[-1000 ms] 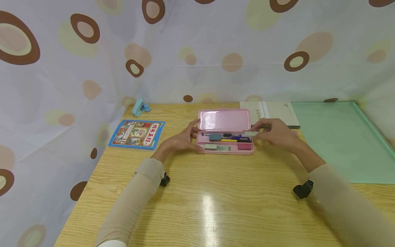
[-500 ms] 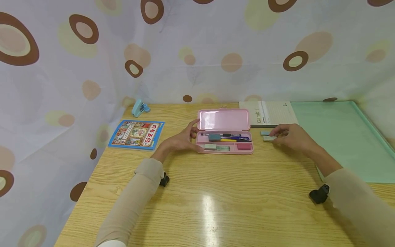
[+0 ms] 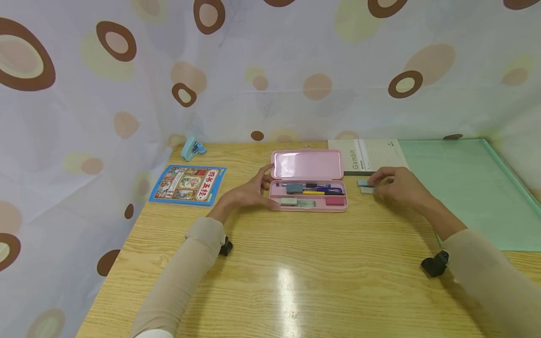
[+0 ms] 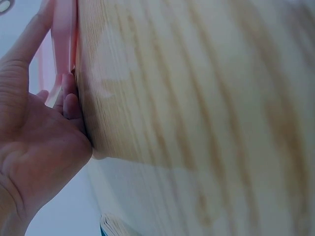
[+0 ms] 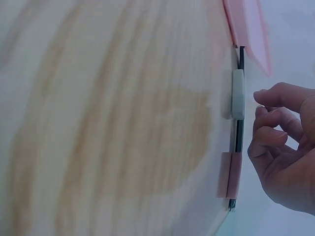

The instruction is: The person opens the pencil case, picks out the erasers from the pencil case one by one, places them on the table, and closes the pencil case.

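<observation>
An open pink pencil case point(image 3: 334, 207) lies at the table's middle with pens and erasers in its tray. My left hand point(image 3: 249, 191) holds its left end, thumb up along the lid and fingers at the base; the left wrist view shows that hand point(image 4: 34, 147) pressed against the pink case point(image 4: 63, 44). Two small erasers, one pale point(image 3: 366, 190) and one blue-grey point(image 3: 362, 183), lie on the wood right of the case. My right hand point(image 3: 393, 187) sits beside them. In the right wrist view its fingers point(image 5: 270, 135) are loosely curled, a small gap from the pale eraser point(image 5: 237, 93), and hold nothing.
A grey "Gambit" notebook point(image 3: 372, 155) lies behind the erasers, and a green mat point(image 3: 465, 188) covers the table's right side. At the left are a blue picture book point(image 3: 188, 184) and a small blue stapler point(image 3: 192, 148). A spotted curtain closes off the back and left.
My right hand carried a pale eraser from the case's right end to the table beside the blue-grey eraser and let it go. The left hand stayed on the case.
</observation>
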Available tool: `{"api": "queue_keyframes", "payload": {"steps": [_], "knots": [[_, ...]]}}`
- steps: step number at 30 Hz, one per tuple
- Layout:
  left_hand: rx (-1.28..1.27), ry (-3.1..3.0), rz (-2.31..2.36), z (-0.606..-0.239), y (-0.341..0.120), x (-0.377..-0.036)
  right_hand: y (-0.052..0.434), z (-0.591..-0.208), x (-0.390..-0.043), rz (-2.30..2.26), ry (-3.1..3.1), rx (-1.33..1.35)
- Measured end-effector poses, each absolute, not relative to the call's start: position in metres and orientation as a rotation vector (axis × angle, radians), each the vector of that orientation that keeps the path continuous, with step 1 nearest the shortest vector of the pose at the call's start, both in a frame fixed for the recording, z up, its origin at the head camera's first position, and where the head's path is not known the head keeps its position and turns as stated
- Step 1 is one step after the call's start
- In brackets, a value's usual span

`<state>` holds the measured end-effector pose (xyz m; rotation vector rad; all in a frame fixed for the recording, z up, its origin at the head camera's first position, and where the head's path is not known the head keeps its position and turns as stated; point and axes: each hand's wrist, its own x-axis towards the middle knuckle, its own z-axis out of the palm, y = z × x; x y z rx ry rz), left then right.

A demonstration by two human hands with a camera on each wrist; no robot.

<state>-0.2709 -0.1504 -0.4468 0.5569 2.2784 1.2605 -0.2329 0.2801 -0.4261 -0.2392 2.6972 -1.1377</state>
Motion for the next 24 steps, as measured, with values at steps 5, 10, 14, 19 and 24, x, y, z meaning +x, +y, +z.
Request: {"api": "queue_keyframes", "payload": {"steps": [5, 10, 14, 19, 24], "knots": [[0.561, 2.280, 1.258, -0.446, -0.150, -0.271, 0.270, -0.420, -0.238, -1.226, 2.657, -0.252], [0.562, 2.281, 1.259, -0.446, -0.150, -0.270, 0.249, -0.417, -0.245, -1.368, 2.552, -0.297], [0.566, 2.284, 1.257, -0.444, -0.150, -0.270, 0.227, -0.416, -0.249, -1.463, 2.443, -0.334], [0.575, 2.283, 1.252, -0.444, -0.150, -0.269, 0.197, -0.415, -0.250, -1.426, 2.423, -0.370], [0.582, 2.282, 1.245, -0.444, -0.150, -0.270, 0.168, -0.422, -0.250, -1.378, 2.429, -0.436]]}}
